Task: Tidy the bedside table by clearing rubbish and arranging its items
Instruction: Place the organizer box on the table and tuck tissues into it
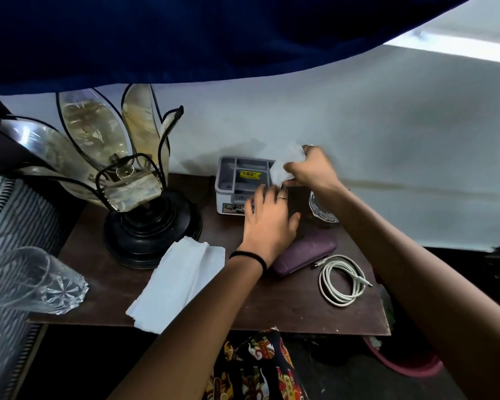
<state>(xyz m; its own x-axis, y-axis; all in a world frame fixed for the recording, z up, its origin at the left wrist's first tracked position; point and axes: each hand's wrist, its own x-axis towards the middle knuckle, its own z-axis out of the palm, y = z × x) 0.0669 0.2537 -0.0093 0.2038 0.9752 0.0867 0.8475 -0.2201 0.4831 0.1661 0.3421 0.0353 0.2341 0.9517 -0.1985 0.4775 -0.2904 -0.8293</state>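
Crumpled white tissue paper (pixel 286 166), the rubbish in hand, sits bunched in the right hand (pixel 312 171) just right of centre in the frame, above the right rim of the grey compartmented plastic organiser tray (pixel 237 180). The fingers are clenched round the wad, so most of it is hidden in the fist and only a ragged puff shows on the left side. It looks feather-light, soft and easily squashed; I judge it needs no care beyond a closed fist, though loose shreds could drop if the hold slackens.

The right wrist is bent slightly down, the forearm running back to the lower right corner of the frame. The left hand (pixel 269 217) lies lower, palm down and fingers spread, holding nothing, its fingertips at the near edge of the tray and its heel over the purple oblong case (pixel 303 252).

On the dark wooden bedside table (pixel 272 307) there remain a flat folded white paper napkin (pixel 179 281) at lower centre, a coiled white charging cable (pixel 342 280) to the right, and the black-based petal-shaded lamp (pixel 139 197) at left.
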